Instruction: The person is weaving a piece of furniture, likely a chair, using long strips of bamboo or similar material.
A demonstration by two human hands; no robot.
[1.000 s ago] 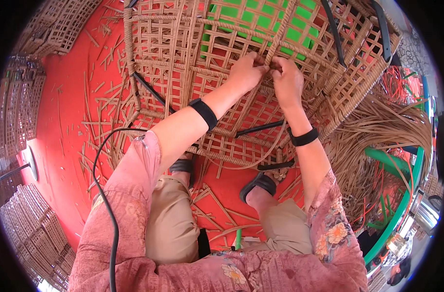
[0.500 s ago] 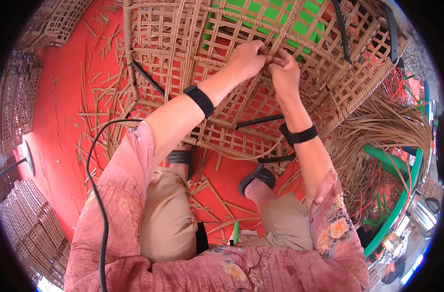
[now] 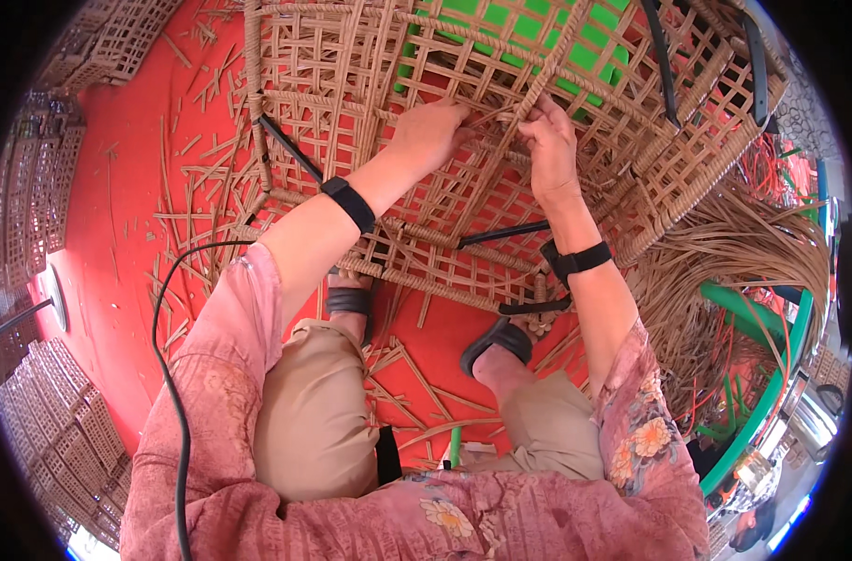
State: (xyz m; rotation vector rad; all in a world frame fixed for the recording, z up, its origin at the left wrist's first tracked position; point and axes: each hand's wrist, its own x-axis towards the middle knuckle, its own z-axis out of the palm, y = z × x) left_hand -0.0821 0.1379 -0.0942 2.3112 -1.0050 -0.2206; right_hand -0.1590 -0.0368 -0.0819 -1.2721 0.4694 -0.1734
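Note:
A large woven wicker panel (image 3: pixel 332 140), brown with open square mesh and cord-wrapped ribs, stands tilted in front of me. My left hand (image 3: pixel 432 134) is closed, pinching a brown wicker strand (image 3: pixel 487 119) drawn leftward from the panel's wrapped middle rib (image 3: pixel 554 58). At the other side of that rib, my right hand (image 3: pixel 549 154) has its fingers bent and pressed against it, near where the strand meets it. Its fingertips are partly hidden. Black legs (image 3: pixel 290 148) stick out from the panel's frame.
Cut strand scraps (image 3: pixel 201 220) litter the red floor covering (image 3: pixel 117 178). A bundle of long brown strands (image 3: pixel 734 224) hangs over a green frame (image 3: pixel 788 360) at right. Stacked woven panels (image 3: pixel 57 411) stand at left. Something green (image 3: pixel 501 28) shows behind the mesh. A black cable (image 3: pixel 169 374) runs along my left arm.
My left hand has moved left, away from the rib, drawing the strand out. The loose strand that curved below the panel's lower edge no longer shows there. My right hand stays by the rib.

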